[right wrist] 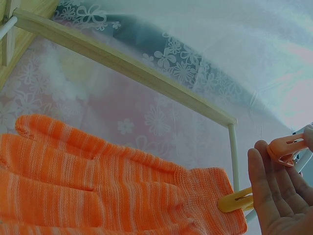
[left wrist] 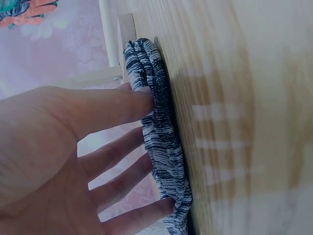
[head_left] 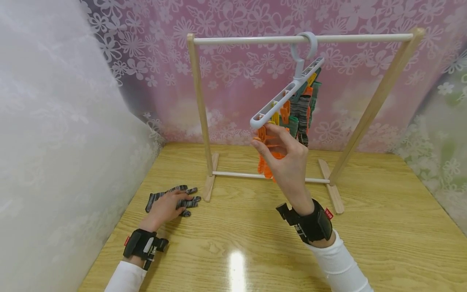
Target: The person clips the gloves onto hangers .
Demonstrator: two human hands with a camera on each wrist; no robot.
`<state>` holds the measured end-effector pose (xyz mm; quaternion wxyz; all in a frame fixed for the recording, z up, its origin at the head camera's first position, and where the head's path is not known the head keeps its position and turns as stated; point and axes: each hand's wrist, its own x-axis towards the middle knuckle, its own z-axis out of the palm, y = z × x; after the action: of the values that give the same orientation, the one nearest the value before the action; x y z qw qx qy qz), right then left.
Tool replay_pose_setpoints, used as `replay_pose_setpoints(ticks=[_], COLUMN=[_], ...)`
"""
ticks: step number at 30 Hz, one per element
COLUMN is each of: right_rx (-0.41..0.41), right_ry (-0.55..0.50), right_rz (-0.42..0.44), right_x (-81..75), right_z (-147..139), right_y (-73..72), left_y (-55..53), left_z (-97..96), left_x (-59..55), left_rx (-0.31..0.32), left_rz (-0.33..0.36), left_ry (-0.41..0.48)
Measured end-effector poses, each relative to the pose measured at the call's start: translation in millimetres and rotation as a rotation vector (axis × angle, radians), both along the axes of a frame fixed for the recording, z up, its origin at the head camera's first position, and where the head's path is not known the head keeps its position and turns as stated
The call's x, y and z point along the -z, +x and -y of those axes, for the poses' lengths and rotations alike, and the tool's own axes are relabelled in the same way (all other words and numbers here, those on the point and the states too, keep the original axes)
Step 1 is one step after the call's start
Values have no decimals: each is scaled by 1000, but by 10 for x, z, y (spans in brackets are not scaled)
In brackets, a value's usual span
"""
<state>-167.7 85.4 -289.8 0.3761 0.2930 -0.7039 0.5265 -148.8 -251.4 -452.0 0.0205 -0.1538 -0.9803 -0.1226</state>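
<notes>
A black-and-grey knitted glove (head_left: 155,198) lies flat on the table at the left. My left hand (head_left: 166,207) rests on it, and in the left wrist view its spread, fairly straight fingers (left wrist: 120,183) and thumb touch the glove's top. My right hand (head_left: 288,162) is raised at the near end of a pale grey clip hanger (head_left: 279,99). Its thumb and fingers pinch an orange clothespin (right wrist: 286,148) there. Beside that, a yellow clothespin (right wrist: 234,201) grips the cuff of an orange striped glove (right wrist: 122,186); in the head view my hand partly hides this glove.
A wooden stand (head_left: 200,101) carries a white top rod (head_left: 248,40), over which the hanger's hook (head_left: 311,42) sits. Farther along the hanger hang dark striped (head_left: 300,109) and green gloves (head_left: 315,97). A lower rod (head_left: 233,174) joins the stand's feet. Floral curtains (head_left: 233,89) surround the table (head_left: 226,227).
</notes>
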Motion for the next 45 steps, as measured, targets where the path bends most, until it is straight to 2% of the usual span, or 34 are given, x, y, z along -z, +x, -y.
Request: replay_pose_setpoints(ticks=[17, 31, 45], right_rx=[-2, -7, -4], right_ry=[-8, 0, -18], right_rz=[3, -4, 6], right_x=[8, 6, 10], right_z=[21, 10, 12], right_y=[0, 8, 16], left_y=[207, 342, 460], left_z=[-69, -226, -444], left_x=[35, 18, 11], left_rx=[29, 52, 36], left_rz=[-26, -30, -16], left_ry=[4, 12, 23])
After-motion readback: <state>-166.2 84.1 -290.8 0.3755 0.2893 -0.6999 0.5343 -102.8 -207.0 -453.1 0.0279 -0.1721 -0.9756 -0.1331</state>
